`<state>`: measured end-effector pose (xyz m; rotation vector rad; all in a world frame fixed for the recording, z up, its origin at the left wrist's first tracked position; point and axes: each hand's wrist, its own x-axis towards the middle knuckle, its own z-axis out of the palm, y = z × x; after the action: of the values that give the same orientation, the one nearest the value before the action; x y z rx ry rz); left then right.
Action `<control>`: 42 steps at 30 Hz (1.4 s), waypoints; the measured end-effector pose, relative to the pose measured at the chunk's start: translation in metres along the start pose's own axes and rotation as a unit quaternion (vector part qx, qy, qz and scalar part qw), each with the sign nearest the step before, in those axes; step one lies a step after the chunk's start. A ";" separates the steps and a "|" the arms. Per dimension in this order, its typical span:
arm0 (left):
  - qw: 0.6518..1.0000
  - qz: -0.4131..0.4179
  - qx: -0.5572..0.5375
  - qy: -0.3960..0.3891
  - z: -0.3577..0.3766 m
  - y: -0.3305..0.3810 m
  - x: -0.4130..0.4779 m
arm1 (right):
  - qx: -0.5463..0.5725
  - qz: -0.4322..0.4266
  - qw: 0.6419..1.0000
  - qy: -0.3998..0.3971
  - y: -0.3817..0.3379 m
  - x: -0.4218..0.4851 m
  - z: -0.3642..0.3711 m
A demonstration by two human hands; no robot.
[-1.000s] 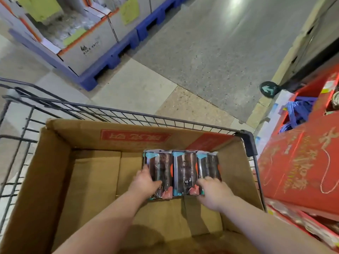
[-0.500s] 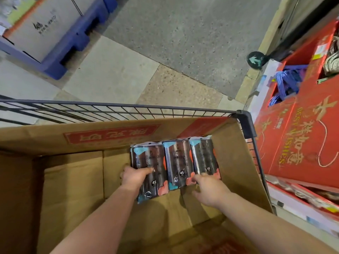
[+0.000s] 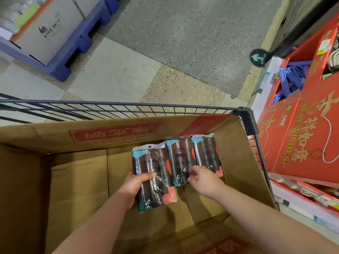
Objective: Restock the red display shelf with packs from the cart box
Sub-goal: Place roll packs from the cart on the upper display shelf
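An open cardboard box (image 3: 77,180) fills the wire cart (image 3: 245,118). Three dark shiny packs with teal and coral corners lie in its far right corner. My left hand (image 3: 134,186) grips the left pack (image 3: 156,180), which is lifted and pulled toward me, apart from the other two. My right hand (image 3: 203,178) reaches over the lower end of the middle pack (image 3: 180,160) with fingers spread and loosely curled, touching its wrap. The right pack (image 3: 207,154) lies against the box wall. The red display shelf (image 3: 297,136) stands right of the cart.
Blue cords (image 3: 291,79) sit in an open bin at the top of the red display. A lower red tray (image 3: 302,197) with goods sticks out beside the cart. A blue pallet (image 3: 60,70) with cartons stands far left across the tiled floor.
My left hand has taken hold of the left pack and drawn it up and toward me. My right hand has shifted left, from the right pack to the middle one.
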<state>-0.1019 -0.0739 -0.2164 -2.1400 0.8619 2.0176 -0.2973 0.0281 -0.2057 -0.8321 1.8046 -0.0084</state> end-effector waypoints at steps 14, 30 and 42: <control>0.965 0.043 -0.001 -0.257 0.061 0.034 -0.073 | 0.490 0.043 0.868 0.070 0.028 -0.063 -0.027; 0.928 0.223 0.075 -0.288 0.199 0.010 -0.191 | 0.526 0.018 0.774 0.352 0.164 -0.240 -0.050; 0.836 0.301 0.176 -0.424 0.359 -0.132 -0.349 | 0.584 0.013 0.635 0.506 0.344 -0.450 0.004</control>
<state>-0.3572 0.3077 0.0223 -0.6382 1.6318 2.4214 -0.4050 0.5307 0.0316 0.3076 2.1681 -1.7565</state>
